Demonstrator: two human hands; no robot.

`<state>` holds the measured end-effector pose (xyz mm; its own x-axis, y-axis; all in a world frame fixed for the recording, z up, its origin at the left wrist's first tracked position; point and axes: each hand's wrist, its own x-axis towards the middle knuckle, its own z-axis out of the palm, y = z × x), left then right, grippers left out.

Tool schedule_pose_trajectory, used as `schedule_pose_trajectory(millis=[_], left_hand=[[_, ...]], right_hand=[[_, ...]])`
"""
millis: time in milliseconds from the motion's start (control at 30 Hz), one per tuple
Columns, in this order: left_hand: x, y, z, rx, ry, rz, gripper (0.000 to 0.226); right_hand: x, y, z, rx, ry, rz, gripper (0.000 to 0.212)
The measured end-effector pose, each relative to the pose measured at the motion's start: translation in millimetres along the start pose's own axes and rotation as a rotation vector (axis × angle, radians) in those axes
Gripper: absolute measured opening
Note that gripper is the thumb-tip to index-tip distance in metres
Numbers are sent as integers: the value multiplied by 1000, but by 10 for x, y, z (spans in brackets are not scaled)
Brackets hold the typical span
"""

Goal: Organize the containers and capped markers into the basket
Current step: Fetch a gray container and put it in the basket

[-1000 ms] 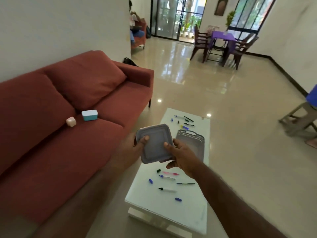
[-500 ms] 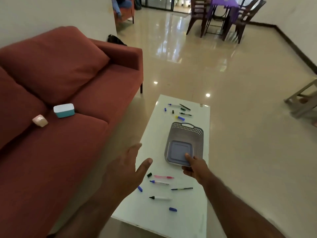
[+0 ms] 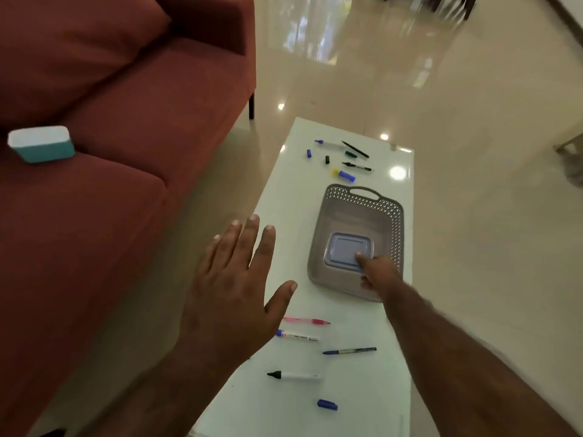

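Seating 1 container: left hand [image 3: 233, 288] hovers spread w/ nothing in it, teal container [image 3: 41, 143] on sofa far to its left. Right hand [image 3: 377, 272] thumb presses grey container [image 3: 347, 252] inside basket [image 3: 394, 216]; push flat, then let go. Markers [image 3: 296, 335] btw hands.

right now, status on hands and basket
Left hand open, above table edge. Right hand on grey container, thumb on lid, grip unclear. Container in basket. Markers loose on table.

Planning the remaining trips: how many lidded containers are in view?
2: the grey container lies in the basket; the teal container sits on the sofa. Others may lie outside view.
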<state>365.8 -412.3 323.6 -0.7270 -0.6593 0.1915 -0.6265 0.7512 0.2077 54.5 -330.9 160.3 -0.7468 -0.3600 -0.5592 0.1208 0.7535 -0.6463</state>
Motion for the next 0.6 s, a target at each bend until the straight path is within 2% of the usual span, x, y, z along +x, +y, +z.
schedule_pose_trajectory(millis=[167,367,533,600], left_hand=[[4,-233,410,97,-76,-5,79],[37,-385,553,145,-90,-7,81],[110,-472,543,164,-64,-7,82],[131,-494,511,167,-46,-6,82]], right_hand=[[342,135,306,-222,-50,52,42],[381,239,476,-510,-46,112,31],[372,165,462,-491,-43,124,28],[337,132,402,-464,9,107,29]])
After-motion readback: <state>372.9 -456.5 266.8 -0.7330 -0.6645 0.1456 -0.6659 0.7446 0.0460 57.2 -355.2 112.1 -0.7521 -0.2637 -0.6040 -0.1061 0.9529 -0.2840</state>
